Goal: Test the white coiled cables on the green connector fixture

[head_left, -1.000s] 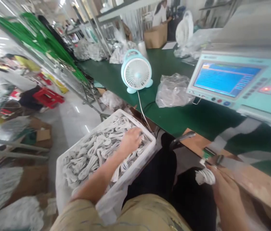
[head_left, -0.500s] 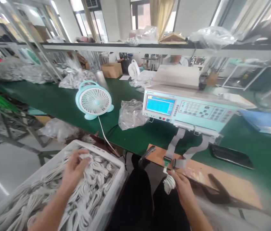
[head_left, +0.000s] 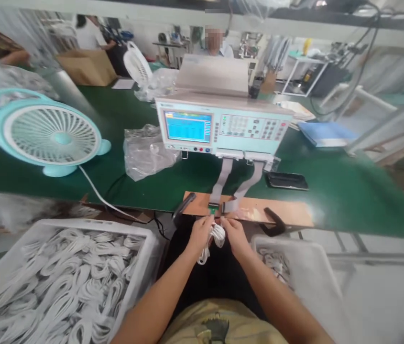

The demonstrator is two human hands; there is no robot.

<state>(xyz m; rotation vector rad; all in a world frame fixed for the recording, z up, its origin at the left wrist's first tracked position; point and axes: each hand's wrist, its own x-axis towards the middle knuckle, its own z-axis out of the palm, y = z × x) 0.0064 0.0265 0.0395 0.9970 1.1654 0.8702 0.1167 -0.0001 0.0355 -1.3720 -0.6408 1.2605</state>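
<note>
My left hand (head_left: pixel 202 234) and my right hand (head_left: pixel 234 235) are close together at the front edge of the bench, fingers pinched. Between them hangs a coiled white cable (head_left: pixel 218 235), its end by my right fingertips. Another white loop (head_left: pixel 203 256) dangles under my left hand, whose fingertips are at a small green circuit board (head_left: pixel 213 210). Two grey ribbon cables (head_left: pixel 219 187) run from this spot up to a tester (head_left: pixel 223 126) with a lit blue screen. The cable ends are mostly hidden by my fingers.
A white bin (head_left: pixel 147 239) full of coiled cables stands at left, another bin (head_left: pixel 316 253) with some cables at right. Black clamps (head_left: pixel 275 223) hold a wooden board (head_left: pixel 295 212) at the bench edge. A fan (head_left: pixel 54 134), plastic bag (head_left: pixel 147 155) and phone (head_left: pixel 288 181) lie beyond.
My left hand has come from the cable bin to the board beside my right hand, with a white cable loop in it. The view has tilted down and turned right.
</note>
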